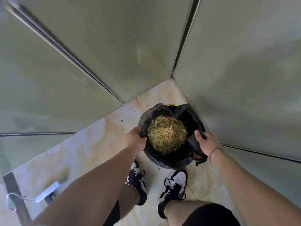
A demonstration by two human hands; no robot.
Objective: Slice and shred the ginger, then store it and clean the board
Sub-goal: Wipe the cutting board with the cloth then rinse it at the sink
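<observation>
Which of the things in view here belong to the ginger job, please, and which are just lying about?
In the job:
- shredded ginger, heaped in the bag
- black bin bag, lining a bin
- left hand and right hand, each gripping the bag's rim

Lying about:
- white box on the floor
- cabinet doors
- the person's shoes

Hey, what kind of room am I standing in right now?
Probably a kitchen corner. Grey-green cabinet doors meet above a stained tile floor, and both hands hold the black liner of a bin heaped with pale shredded scraps.
</observation>
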